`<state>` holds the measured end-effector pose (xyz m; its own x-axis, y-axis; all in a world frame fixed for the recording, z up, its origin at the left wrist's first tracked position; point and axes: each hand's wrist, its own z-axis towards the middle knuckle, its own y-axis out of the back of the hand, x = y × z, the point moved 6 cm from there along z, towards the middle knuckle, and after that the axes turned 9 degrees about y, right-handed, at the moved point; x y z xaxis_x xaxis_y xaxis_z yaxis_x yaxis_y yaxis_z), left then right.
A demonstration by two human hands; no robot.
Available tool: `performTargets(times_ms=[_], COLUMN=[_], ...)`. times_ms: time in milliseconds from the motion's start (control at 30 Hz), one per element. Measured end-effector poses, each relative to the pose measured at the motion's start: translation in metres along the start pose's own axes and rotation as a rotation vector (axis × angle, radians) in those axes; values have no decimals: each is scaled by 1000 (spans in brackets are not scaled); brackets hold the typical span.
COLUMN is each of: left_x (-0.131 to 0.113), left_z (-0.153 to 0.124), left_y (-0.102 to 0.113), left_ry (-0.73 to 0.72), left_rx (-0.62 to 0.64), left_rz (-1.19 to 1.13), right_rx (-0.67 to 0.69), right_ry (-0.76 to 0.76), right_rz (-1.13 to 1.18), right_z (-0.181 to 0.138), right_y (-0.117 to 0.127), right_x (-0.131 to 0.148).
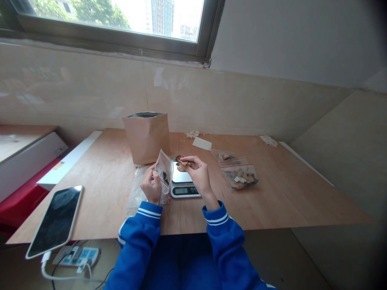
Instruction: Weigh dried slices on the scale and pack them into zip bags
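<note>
My left hand (151, 184) grips a clear zip bag (165, 164) by its side, and its mouth faces right; a few dark pieces show inside. Between the thumb and fingers of my right hand (197, 171) are brown dried slices (182, 164), which look like dried mushroom. They are held just right of the bag, over the silver plate of a white kitchen scale (185, 191). The scale's display is lit, but its digits are too small to read. More clear plastic bags (136, 192) lie under and beside my left hand.
An upright brown paper pouch (148, 139) stands open behind my left hand. Filled zip bags (240, 176) lie right of the scale. A white card (202, 143) and crumpled scraps (192, 134) lie at the back. A tablet (57, 219) with a cable overhangs the left edge, above a power strip (80, 256).
</note>
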<state>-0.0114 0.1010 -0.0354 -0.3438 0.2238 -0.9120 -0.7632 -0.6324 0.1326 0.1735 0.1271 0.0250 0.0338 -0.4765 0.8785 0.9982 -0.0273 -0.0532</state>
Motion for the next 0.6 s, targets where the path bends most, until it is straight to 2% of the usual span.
performTargets(times_ms=[100,233,433,600], left_x=[-3,-5,-2,-6], left_z=[0,0,0,-1], left_y=[0,0,-1,0], left_ry=[-27,-79,-67,-94], left_rx=[-3,-12,0,-1], left_rz=[-5,-9,0,9], right_rx=[45,158,207,176], right_ry=[-48,-22,-63,-35], right_rz=[127,45,-24,-139], right_z=[6,5,0,3], right_y=[-20,-39,-41,-35], right_x=[10,18,12,13])
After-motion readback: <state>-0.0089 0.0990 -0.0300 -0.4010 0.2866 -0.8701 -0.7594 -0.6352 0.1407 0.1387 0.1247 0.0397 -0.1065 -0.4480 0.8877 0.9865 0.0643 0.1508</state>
